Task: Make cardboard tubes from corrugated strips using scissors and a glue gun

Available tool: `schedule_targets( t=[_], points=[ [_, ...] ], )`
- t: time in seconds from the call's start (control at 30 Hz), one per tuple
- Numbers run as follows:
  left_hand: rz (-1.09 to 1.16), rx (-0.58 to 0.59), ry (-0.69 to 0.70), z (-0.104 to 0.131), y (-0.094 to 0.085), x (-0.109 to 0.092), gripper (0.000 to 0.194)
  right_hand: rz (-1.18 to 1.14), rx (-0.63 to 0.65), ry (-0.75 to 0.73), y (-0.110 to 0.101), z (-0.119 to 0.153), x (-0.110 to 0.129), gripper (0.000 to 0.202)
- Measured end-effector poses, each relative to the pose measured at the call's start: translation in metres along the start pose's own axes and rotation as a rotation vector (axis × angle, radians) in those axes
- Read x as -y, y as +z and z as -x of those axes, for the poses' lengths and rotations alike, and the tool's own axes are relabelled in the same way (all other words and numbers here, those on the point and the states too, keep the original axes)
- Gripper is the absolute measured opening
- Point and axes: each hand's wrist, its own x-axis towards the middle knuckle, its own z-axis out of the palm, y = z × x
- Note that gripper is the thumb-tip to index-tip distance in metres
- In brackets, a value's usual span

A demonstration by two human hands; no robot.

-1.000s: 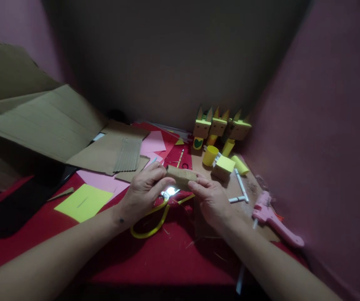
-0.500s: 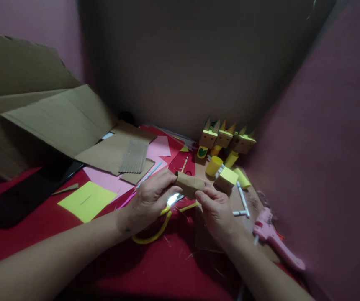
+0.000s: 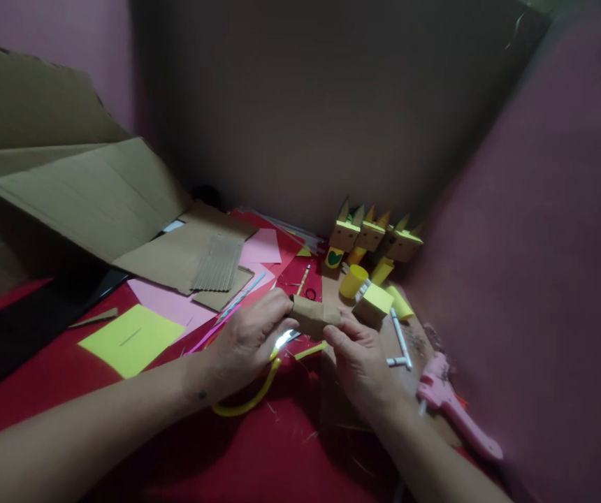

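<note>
A short brown cardboard piece (image 3: pixel 314 318), curved or folded like a tube, is held level between my two hands above the red tabletop. My left hand (image 3: pixel 256 332) pinches its left end, where a dark opening shows. At the right end, my right hand (image 3: pixel 360 353) grips it between thumb and fingers. Below the left hand lie yellow-handled scissors (image 3: pixel 251 404), their blades shining and partly hidden by that hand. A thin yellow strip (image 3: pixel 311 351) rests just under the cardboard piece.
Large cardboard sheets (image 3: pixel 85 195) lean at the left, near a yellow paper square (image 3: pixel 133 339). Box-headed cardboard figures (image 3: pixel 371 234) stand at the back right. A yellow-topped box (image 3: pixel 374 305), a yellow cylinder (image 3: pixel 353 281) and a pink glue gun (image 3: pixel 458 405) are at the right.
Both hands keep hold of the cardboard piece, which has barely moved. The camera view has shifted slightly, so most objects on the table appear a little further left.
</note>
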Motion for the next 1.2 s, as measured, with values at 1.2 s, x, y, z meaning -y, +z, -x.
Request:
schedule_targets(
  t=[1.2],
  points=[
    [0.412,-0.019,-0.133,0.002,0.011,-0.008,0.041,-0.408,0.114,0.436,-0.009,-0.005,0.0,0.024]
  ],
)
